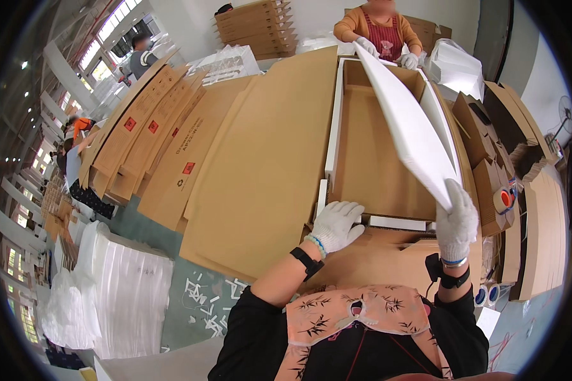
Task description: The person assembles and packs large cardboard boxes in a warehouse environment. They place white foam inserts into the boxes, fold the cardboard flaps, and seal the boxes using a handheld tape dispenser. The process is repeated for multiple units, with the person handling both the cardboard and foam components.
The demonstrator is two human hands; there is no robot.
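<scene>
A large open cardboard box [368, 120] lies in front of me, lined along its sides with white foam strips [333, 127]. Tilted over its right part is a long white foam sheet [408, 130]. My right hand [456, 219], in a white knit glove, grips the near end of this sheet. At the box's near left corner my left hand [338, 227], gloved too, rests with its fingers out, holding nothing. A co-worker's gloved hands [408, 61] are at the far end of the box; one touches the sheet's far tip.
Flat cardboard sheets [260, 146] spread to the left, with printed cartons [140, 120] beyond. Wrapped white foam stacks [130, 286] stand at lower left beside scraps [200, 298] on the floor. On the right are folded cardboard pieces [489, 190] and a tape roll [503, 199].
</scene>
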